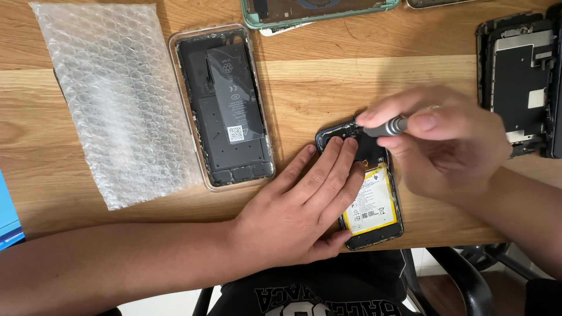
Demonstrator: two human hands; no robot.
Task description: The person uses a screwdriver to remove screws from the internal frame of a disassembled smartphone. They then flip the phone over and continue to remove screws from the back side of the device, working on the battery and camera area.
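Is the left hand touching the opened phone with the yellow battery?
Touching: the head view shows the left hand lying flat on the opened phone, its fingers covering its left side.

yellow battery (372, 202), grey screwdriver (389, 127), clear bubble wrap (114, 99)

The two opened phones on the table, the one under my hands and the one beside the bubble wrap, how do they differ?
The phone under the hands has a yellow-edged battery with a white label; the phone by the bubble wrap has a black battery. The first looks smaller and is pinned by the left hand while the right hand holds a grey tool at its top; the second lies untouched. Both lie open, insides up.
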